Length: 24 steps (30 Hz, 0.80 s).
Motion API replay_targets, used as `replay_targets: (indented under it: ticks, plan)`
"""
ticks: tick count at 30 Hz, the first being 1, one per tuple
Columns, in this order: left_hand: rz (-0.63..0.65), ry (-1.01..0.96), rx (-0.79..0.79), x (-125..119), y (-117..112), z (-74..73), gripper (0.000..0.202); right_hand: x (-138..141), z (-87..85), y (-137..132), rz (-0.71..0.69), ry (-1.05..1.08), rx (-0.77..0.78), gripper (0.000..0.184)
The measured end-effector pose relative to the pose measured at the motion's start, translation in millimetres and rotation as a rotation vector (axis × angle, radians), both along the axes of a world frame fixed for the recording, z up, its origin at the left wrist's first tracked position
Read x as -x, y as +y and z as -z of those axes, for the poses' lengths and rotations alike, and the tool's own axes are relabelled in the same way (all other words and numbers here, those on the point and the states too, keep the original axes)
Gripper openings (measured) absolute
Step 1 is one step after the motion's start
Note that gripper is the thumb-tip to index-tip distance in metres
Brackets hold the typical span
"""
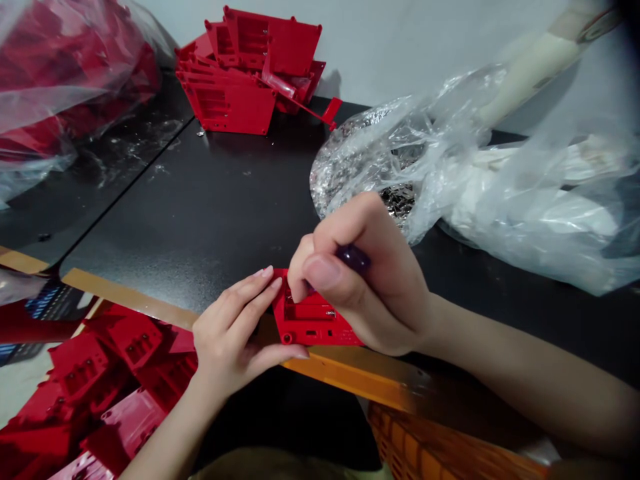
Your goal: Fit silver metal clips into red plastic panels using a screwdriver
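A red plastic casing [313,330] with slots and a small metal spring contact lies at the front edge of the black table. My left hand [233,327] grips its left end, fingers on the far side and thumb along the near side. Above the casing my right hand [370,280] is closed around a tool with a dark purple, rounded handle [354,257]. The tool's lower end is hidden behind my fingers, so its exact kind does not show. Part of the casing's right side is covered by this hand.
Red casings [235,100] are stacked at the back, with more piled at lower left [85,373]. A clear bag [75,73] of red parts stands at upper left. Small metal pieces [399,202] lie inside clear plastic [360,153] at right. An orange crate [415,447] sits below the table edge.
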<state>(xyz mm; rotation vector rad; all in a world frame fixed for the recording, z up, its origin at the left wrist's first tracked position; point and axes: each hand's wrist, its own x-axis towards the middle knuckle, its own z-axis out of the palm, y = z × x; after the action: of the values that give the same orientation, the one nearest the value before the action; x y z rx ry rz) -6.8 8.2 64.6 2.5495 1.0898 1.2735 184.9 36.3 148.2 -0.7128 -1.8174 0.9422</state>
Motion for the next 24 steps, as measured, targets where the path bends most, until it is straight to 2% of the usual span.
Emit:
replay_targets:
  ticks: [14,24]
  plan:
    - [-0.007,0.001,0.034,0.3,-1.1,-0.6,0.065,2.7,-2.8,2.1,-0.017,-0.015,-0.004,0.021]
    - [-0.021,0.017,0.003,-0.6,0.2,-1.0,0.067,0.7,-4.6,0.4,-0.031,-0.028,-0.027,0.021]
